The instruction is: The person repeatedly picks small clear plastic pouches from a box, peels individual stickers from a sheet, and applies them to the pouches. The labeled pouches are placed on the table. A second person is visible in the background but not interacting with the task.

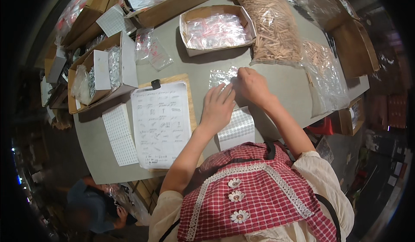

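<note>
A small clear plastic bag (219, 76) lies flat on the grey table (281, 77). My left hand (217, 107) rests on its near edge with fingers together and pressing down. My right hand (252, 85) presses on the bag's right end, fingertips at its top corner. Just below my hands lies a sheet of small white stickers (237, 129). Whether anything is inside the bag cannot be told.
A clipboard with a printed parts sheet (161, 123) lies to the left, more sticker sheets (119, 134) beside it. A cardboard tray of small filled bags (216, 29), a big bag of wooden dowels (274, 28) and open boxes of hardware (99, 71) ring the table. Another person (93, 203) crouches lower left.
</note>
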Action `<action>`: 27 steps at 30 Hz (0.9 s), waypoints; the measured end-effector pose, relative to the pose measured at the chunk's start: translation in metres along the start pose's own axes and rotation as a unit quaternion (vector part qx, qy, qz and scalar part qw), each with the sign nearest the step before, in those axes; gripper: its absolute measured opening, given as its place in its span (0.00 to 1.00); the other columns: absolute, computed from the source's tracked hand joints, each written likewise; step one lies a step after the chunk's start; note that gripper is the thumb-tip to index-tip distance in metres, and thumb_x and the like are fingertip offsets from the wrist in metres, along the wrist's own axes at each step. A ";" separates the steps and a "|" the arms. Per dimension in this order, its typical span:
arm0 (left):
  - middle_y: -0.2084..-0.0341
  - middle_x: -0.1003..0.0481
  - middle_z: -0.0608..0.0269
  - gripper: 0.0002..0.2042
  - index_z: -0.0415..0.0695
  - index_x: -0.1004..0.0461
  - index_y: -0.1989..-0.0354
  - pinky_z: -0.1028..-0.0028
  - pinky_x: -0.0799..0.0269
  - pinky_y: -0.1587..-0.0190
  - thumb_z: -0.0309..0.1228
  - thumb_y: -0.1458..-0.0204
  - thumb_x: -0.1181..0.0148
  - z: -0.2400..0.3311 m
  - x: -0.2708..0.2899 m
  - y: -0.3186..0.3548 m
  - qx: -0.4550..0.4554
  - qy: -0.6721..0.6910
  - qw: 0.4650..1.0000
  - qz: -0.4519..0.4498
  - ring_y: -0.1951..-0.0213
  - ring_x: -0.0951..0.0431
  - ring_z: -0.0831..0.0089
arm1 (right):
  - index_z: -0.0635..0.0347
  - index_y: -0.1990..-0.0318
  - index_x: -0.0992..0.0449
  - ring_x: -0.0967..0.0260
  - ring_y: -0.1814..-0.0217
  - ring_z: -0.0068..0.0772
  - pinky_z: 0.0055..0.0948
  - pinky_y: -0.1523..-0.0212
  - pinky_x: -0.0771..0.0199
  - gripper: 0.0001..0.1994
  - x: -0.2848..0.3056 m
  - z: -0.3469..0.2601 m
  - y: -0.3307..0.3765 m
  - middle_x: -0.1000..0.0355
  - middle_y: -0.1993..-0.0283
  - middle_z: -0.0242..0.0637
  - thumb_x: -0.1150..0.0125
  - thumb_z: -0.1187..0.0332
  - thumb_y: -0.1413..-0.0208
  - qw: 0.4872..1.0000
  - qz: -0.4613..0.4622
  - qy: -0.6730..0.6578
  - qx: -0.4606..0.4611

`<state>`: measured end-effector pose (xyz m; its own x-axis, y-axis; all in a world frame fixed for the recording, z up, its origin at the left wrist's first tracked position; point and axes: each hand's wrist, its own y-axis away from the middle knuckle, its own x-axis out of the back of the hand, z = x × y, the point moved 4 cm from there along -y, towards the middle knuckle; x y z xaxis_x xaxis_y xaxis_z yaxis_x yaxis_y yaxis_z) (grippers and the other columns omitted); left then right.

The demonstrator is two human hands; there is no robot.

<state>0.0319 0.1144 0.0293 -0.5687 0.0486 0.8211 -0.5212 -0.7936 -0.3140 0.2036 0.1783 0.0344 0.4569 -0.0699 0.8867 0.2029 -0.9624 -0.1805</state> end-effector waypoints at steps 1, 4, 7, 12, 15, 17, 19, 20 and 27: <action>0.34 0.31 0.55 0.22 0.41 0.27 0.37 0.52 0.47 0.29 0.31 0.40 0.39 0.000 0.000 0.000 -0.001 0.000 1.000 0.004 0.31 0.38 0.56 | 0.61 0.59 0.27 0.24 0.59 0.55 0.50 0.61 0.25 0.12 0.001 0.008 -0.001 0.22 0.63 0.46 0.32 0.68 0.46 0.999 -0.010 0.009 -0.035; 0.34 0.31 0.56 0.22 0.42 0.27 0.37 0.53 0.47 0.29 0.31 0.40 0.39 -0.001 0.000 0.001 0.007 0.002 1.000 0.004 0.31 0.37 0.57 | 0.60 0.57 0.27 0.25 0.57 0.53 0.48 0.59 0.25 0.15 0.017 0.030 0.005 0.24 0.61 0.46 0.29 0.66 0.48 0.995 -0.028 -0.026 -0.096; 0.34 0.31 0.56 0.22 0.42 0.27 0.36 0.53 0.46 0.29 0.31 0.40 0.39 0.000 0.001 0.000 0.011 0.007 1.000 0.006 0.31 0.37 0.57 | 0.59 0.56 0.22 0.26 0.58 0.43 0.40 0.57 0.26 0.16 0.035 0.039 0.009 0.27 0.61 0.43 0.26 0.64 0.49 0.985 -0.051 -0.090 -0.140; 0.35 0.31 0.57 0.23 0.43 0.28 0.36 0.53 0.45 0.30 0.31 0.40 0.40 0.000 0.001 -0.003 0.008 0.014 1.000 0.003 0.31 0.37 0.57 | 0.60 0.57 0.16 0.30 0.62 0.24 0.27 0.61 0.31 0.11 0.029 0.083 0.031 0.27 0.63 0.32 0.27 0.66 0.46 0.922 0.006 -0.333 -0.197; 0.35 0.31 0.58 0.22 0.43 0.27 0.36 0.53 0.45 0.30 0.31 0.40 0.40 -0.002 0.000 0.000 0.013 0.009 1.000 0.004 0.32 0.36 0.57 | 0.61 0.54 0.17 0.32 0.65 0.21 0.23 0.62 0.34 0.13 0.051 0.080 0.037 0.25 0.66 0.30 0.29 0.68 0.45 0.821 -0.036 -0.497 -0.277; 0.35 0.31 0.58 0.22 0.43 0.27 0.36 0.53 0.45 0.30 0.31 0.40 0.40 -0.002 -0.001 -0.002 0.011 0.009 1.000 0.004 0.32 0.36 0.57 | 0.62 0.50 0.20 0.30 0.66 0.24 0.27 0.63 0.32 0.17 0.056 0.092 0.047 0.23 0.68 0.32 0.29 0.66 0.45 0.855 -0.052 -0.442 -0.266; 0.35 0.31 0.58 0.22 0.44 0.27 0.36 0.54 0.45 0.30 0.31 0.40 0.40 -0.001 0.000 -0.002 0.010 0.008 1.000 0.004 0.32 0.37 0.57 | 0.60 0.47 0.21 0.29 0.65 0.26 0.30 0.63 0.30 0.20 0.058 0.099 0.056 0.24 0.68 0.33 0.28 0.65 0.45 0.911 -0.067 -0.309 -0.266; 0.35 0.31 0.58 0.22 0.43 0.27 0.36 0.54 0.45 0.30 0.31 0.40 0.40 -0.001 -0.001 -0.002 0.009 0.008 1.000 0.002 0.32 0.37 0.57 | 0.60 0.48 0.22 0.27 0.65 0.36 0.36 0.62 0.27 0.19 0.055 0.099 0.058 0.24 0.69 0.40 0.28 0.64 0.46 0.937 -0.052 -0.232 -0.257; 0.38 0.27 0.57 0.18 0.43 0.22 0.42 0.56 0.42 0.32 0.29 0.41 0.39 -0.006 0.004 -0.001 0.016 0.079 0.996 0.031 0.34 0.33 0.55 | 0.62 0.63 0.24 0.28 0.70 0.38 0.36 0.66 0.29 0.11 0.045 0.095 0.040 0.25 0.72 0.41 0.30 0.67 0.46 0.962 -0.091 -0.148 -0.209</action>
<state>0.0265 0.1196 0.0300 -0.6939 0.0918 0.7142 -0.4632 -0.8163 -0.3450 0.3145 0.1618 0.0271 0.6853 0.1290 0.7168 -0.0341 -0.9774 0.2085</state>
